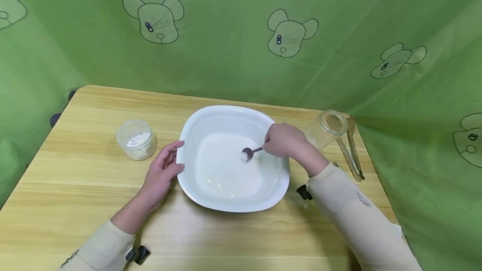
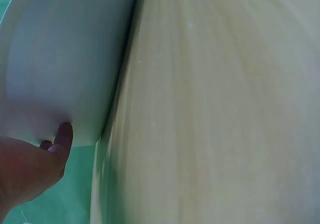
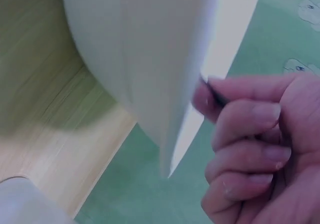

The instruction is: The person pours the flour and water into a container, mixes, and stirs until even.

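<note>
A white basin (image 1: 231, 206) stands mid-table with what looks like clear liquid in its bottom. My left hand (image 1: 162, 175) holds its left side, thumb and fingers at the rim; the left wrist view shows a fingertip against the outer wall. Over the basin's right part, my right hand (image 1: 286, 140) pinches the handle of a small dark spoon (image 1: 247, 154), whose bowl carries white powder. From the right wrist view, the other fingers of that hand curl inward, and the basin wall hides the spoon's bowl. Left of the basin sits a clear round tub (image 1: 137, 140) of white powder.
Behind my right hand is a clear glass jar (image 1: 326, 129), partly hidden. Wooden tongs or two slim wooden utensils (image 1: 352, 149) lie beside it near the table's right edge. Green printed cloth (image 1: 226, 53) hangs behind and beside the wooden table (image 1: 196, 241).
</note>
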Demonstrator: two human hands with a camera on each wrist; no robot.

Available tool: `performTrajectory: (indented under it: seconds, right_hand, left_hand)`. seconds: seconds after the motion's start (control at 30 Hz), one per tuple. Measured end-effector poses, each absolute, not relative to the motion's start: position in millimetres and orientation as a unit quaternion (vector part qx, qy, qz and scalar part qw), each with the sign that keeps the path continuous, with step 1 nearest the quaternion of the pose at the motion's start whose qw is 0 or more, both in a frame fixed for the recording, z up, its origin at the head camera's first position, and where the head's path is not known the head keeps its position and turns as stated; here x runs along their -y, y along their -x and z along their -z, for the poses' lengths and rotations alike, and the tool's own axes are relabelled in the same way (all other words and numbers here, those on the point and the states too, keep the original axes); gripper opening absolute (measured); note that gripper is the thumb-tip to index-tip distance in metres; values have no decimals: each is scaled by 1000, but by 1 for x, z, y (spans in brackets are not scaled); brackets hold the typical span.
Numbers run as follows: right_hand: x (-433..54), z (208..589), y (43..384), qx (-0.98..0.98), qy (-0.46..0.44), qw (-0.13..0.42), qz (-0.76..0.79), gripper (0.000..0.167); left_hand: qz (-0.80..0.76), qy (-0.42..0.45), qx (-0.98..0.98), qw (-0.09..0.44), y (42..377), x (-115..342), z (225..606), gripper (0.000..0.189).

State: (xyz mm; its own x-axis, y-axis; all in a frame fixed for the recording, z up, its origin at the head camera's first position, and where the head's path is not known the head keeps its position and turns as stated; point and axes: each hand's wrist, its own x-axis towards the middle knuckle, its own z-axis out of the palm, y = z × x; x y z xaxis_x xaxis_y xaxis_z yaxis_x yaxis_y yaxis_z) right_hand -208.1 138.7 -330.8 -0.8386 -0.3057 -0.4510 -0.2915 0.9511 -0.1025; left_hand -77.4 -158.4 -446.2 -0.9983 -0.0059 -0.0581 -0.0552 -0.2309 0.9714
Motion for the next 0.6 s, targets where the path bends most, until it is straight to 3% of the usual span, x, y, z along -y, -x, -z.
performTrajectory:
  seconds: [0.13, 0.43, 0.6]
  right_hand:
    - [-145, 324, 206, -952, 164, 256, 20, 17]
    - [-145, 331, 212, -974, 140, 180, 3, 29]
    - [-144, 338, 211, -975, 149, 162, 43, 27]
  left_hand:
    - [-782, 23, -623, 16, 78, 159, 448, 59]
    - [-780, 23, -625, 17, 77, 160, 449, 59]
    - [-782, 21, -623, 18, 77, 159, 449, 60]
